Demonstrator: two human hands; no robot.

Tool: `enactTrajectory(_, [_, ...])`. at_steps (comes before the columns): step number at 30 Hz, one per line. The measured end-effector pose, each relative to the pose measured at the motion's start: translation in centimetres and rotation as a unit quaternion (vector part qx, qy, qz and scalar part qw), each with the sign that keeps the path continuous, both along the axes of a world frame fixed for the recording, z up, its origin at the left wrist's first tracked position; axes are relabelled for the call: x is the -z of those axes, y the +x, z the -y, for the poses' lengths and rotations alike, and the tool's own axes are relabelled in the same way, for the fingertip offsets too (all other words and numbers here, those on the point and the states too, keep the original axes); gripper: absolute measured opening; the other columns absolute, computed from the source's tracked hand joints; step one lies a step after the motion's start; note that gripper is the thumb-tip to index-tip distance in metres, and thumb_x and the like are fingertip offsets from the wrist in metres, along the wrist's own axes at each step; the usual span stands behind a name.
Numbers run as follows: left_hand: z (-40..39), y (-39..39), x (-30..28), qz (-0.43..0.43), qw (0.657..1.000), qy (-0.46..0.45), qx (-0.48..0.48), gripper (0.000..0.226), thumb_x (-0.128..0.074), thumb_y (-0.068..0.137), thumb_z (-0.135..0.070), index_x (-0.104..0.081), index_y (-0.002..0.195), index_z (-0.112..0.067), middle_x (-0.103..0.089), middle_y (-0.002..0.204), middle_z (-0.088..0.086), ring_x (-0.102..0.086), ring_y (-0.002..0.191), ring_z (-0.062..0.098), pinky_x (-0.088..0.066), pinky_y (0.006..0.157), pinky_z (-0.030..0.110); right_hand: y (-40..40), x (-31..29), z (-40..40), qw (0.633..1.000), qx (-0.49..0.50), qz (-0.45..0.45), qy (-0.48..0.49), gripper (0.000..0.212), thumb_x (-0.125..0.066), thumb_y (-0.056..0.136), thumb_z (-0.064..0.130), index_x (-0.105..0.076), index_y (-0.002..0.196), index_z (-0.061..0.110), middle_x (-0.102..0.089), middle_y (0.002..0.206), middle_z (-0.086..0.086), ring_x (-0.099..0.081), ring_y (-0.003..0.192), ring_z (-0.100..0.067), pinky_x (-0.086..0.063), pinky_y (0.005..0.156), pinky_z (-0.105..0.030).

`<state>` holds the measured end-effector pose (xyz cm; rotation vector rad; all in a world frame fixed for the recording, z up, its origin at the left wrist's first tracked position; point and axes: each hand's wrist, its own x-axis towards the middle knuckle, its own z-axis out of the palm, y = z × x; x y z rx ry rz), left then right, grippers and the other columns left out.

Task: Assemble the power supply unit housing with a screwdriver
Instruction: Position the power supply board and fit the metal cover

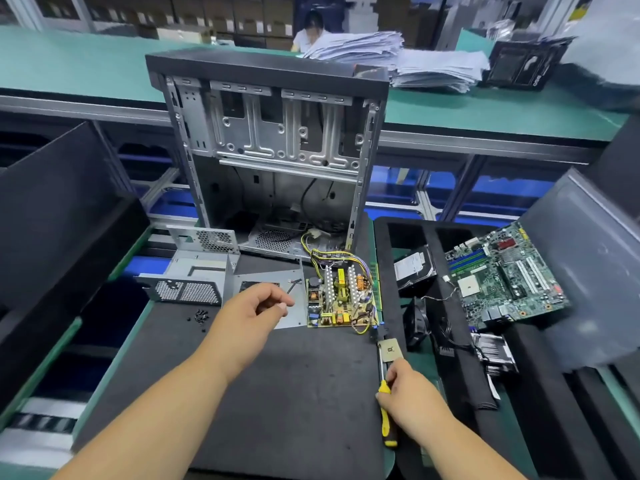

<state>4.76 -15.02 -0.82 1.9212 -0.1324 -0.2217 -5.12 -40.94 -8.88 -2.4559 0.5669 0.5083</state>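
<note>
Head view: no legible writing; right hand [412, 396] holds screwdriver [385, 407].

Yellow-and-black screwdriver [385, 410], black mat [294, 393]

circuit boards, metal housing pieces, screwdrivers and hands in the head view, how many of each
Circuit boards: 2, the power supply board and the green motherboard
Metal housing pieces: 2, the perforated cover and the flat base plate
Screwdrivers: 1, the yellow-handled screwdriver, gripped by the right hand
Hands: 2, the right one and the left hand
Total: 7
</note>
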Motion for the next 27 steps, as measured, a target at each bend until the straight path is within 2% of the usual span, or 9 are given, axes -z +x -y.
enactTrajectory(4, [-0.9, -0.6, 0.0, 0.014, 1.000, 0.002, -0.009, 0.021, -0.060, 0.091, -0.013, -0.070, 0.090, -0.031, -0.068, 0.087, 0.001, -0.060, 0.086, 0.022, -0.048, 0.081, 0.030, 0.7, -0.4, 0.8, 1.000, -0.002, 0.022, -0.008, 0.022, -0.061, 0.089, 0.035, -0.041, 0.091, 0.024, -0.060, 0.079, 0.002, -0.057, 0.072, -0.016, -0.044, 0.064, -0.033])
enactTrajectory(7, [-1.7, -1.2, -0.3, 0.025, 0.999, 0.010, -0.026, 0.023, -0.061, 0.091, -0.012, -0.070, 0.088, -0.032, -0.067, 0.084, -0.005, -0.055, 0.074, 0.005, -0.044, 0.071, 0.016, 2.2, -1.5, 1.3, 0.998, 0.009, 0.056, 0.001, 0.017, -0.058, 0.089, 0.033, -0.043, 0.088, 0.025, -0.057, 0.070, 0.003, -0.053, 0.062, -0.016, -0.039, 0.058, -0.033])
enactTrajectory(10, [-2.7, -1.5, -0.5, 0.034, 0.998, 0.005, -0.062, 0.025, -0.062, 0.090, -0.009, -0.071, 0.085, -0.032, -0.066, 0.080, -0.006, -0.051, 0.068, 0.001, -0.040, 0.063, 0.007, 4.9, -2.9, 1.0, 0.994, 0.008, 0.109, -0.004, 0.016, -0.058, 0.089, 0.037, -0.045, 0.088, 0.027, -0.061, 0.072, 0.002, -0.059, 0.065, -0.017, -0.043, 0.059, -0.033])
enactTrajectory(14, [-4.3, -1.9, -0.4, 0.045, 0.994, 0.009, -0.098, 0.024, -0.061, 0.090, -0.008, -0.071, 0.088, -0.030, -0.065, 0.081, -0.002, -0.052, 0.071, 0.006, -0.042, 0.065, 0.009, 9.2, -4.1, -0.8, 0.983, -0.018, 0.179, -0.022, 0.022, -0.060, 0.089, 0.041, -0.048, 0.099, 0.025, -0.060, 0.086, 0.003, -0.059, 0.070, -0.015, -0.046, 0.060, -0.035])
enactTrajectory(16, [-5.2, -2.1, -0.4, 0.044, 0.993, 0.012, -0.113, 0.025, -0.061, 0.090, -0.008, -0.071, 0.089, -0.031, -0.064, 0.081, 0.000, -0.051, 0.070, 0.006, -0.043, 0.067, 0.015, 11.1, -4.4, -1.8, 0.981, -0.028, 0.186, -0.049, 0.034, -0.060, 0.088, 0.046, -0.050, 0.110, 0.023, -0.056, 0.106, 0.002, -0.058, 0.081, -0.018, -0.042, 0.060, -0.035])
enactTrajectory(18, [-6.3, -2.0, -0.4, 0.043, 0.991, 0.015, -0.128, 0.025, -0.061, 0.090, -0.009, -0.071, 0.091, -0.032, -0.065, 0.083, 0.001, -0.052, 0.072, 0.006, -0.045, 0.071, 0.021, 12.6, -4.5, -2.8, 0.980, -0.036, 0.175, -0.083, 0.044, -0.060, 0.087, 0.051, -0.048, 0.116, 0.021, -0.051, 0.116, -0.001, -0.055, 0.095, -0.023, -0.040, 0.066, -0.034])
enactTrajectory(20, [-7.3, -1.8, -0.5, 0.048, 0.990, 0.023, -0.132, 0.025, -0.061, 0.090, -0.011, -0.071, 0.092, -0.034, -0.065, 0.084, -0.001, -0.054, 0.074, 0.006, -0.046, 0.072, 0.020, 13.7, -4.3, -3.7, 0.983, -0.042, 0.149, -0.100, 0.048, -0.059, 0.084, 0.057, -0.046, 0.112, 0.020, -0.050, 0.117, -0.003, -0.055, 0.101, -0.027, -0.043, 0.070, -0.036])
enactTrajectory(23, [-8.5, -0.8, -0.8, 0.058, 0.989, 0.022, -0.131, 0.026, -0.061, 0.090, -0.010, -0.071, 0.090, -0.034, -0.064, 0.082, -0.003, -0.052, 0.071, 0.003, -0.044, 0.067, 0.013, 14.8, -3.9, -4.8, 0.987, -0.030, 0.111, -0.113, 0.063, -0.061, 0.082, 0.063, -0.044, 0.120, 0.016, -0.051, 0.121, -0.005, -0.058, 0.106, -0.030, -0.045, 0.072, -0.036])
enactTrajectory(27, [-9.6, 0.7, -0.7, 0.044, 0.992, 0.004, -0.121, 0.029, -0.061, 0.090, -0.007, -0.071, 0.085, -0.034, -0.066, 0.084, 0.005, -0.055, 0.073, 0.008, -0.046, 0.070, 0.016, 15.4, -3.6, -5.9, 0.982, -0.006, 0.106, -0.158, 0.064, -0.063, 0.081, 0.064, -0.038, 0.115, 0.016, -0.052, 0.118, -0.006, -0.059, 0.103, -0.029, -0.043, 0.068, -0.035])
